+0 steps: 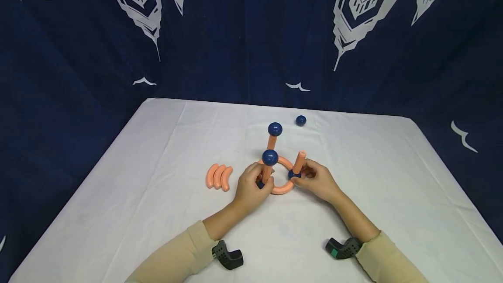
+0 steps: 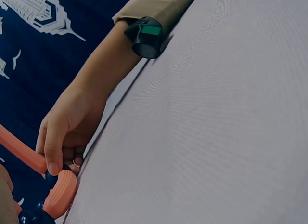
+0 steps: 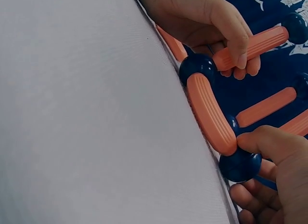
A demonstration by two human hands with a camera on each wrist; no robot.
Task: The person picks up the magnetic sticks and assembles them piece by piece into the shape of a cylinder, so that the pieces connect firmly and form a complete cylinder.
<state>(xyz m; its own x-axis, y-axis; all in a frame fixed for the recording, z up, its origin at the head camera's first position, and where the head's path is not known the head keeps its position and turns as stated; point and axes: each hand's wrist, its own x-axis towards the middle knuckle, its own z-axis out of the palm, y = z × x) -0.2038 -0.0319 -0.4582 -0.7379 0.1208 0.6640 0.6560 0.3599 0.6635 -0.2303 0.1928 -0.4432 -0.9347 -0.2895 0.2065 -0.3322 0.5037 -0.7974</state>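
Observation:
On the table in the head view, curved orange rods (image 1: pixel 282 190) and blue balls form a ring. My left hand (image 1: pixel 251 187) pinches an upright straight orange rod (image 3: pixel 255 46) near its lower end; a blue ball (image 1: pixel 270 157) caps it. My right hand (image 1: pixel 319 181) holds a blue ball (image 3: pixel 240 166) at the ring's right side, between thumb and fingers. From that ball a straight orange rod (image 1: pixel 300 162) rises, bare at its top. Behind stands another straight rod (image 1: pixel 272 142) with a blue ball (image 1: pixel 275 129) on top. My fingers partly cover the ring's left joint.
Several curved orange rods (image 1: pixel 217 176) lie side by side left of the ring. A loose blue ball (image 1: pixel 301 120) rests toward the back of the white-covered table (image 1: pixel 157 152). A dark blue printed curtain (image 1: pixel 243 34) hangs behind the table.

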